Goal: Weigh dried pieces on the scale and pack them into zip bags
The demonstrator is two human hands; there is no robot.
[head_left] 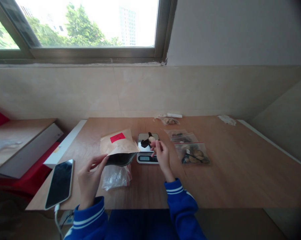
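Note:
My left hand (92, 178) pinches the rim of a brown paper pouch (120, 146) with a red label. The pouch is tilted, and its dark mouth gapes towards me. My right hand (162, 156) is over the right side of a small digital scale (142, 149), thumb and fingers pinched together. What they hold, if anything, is too small to make out. On the scale's plate, beside those fingertips, lie dark dried pieces (145, 143) and a pale slice (152, 139). The scale's display is lit, its digits too blurred to read.
Clear zip bags (115, 176) lie in front of the pouch. To the right are filled zip bags (195, 155) of dried pieces; another bag (169, 120) sits at the back. A phone (60, 183) with a white cable lies at left. Crumpled white material (226, 120) is back right.

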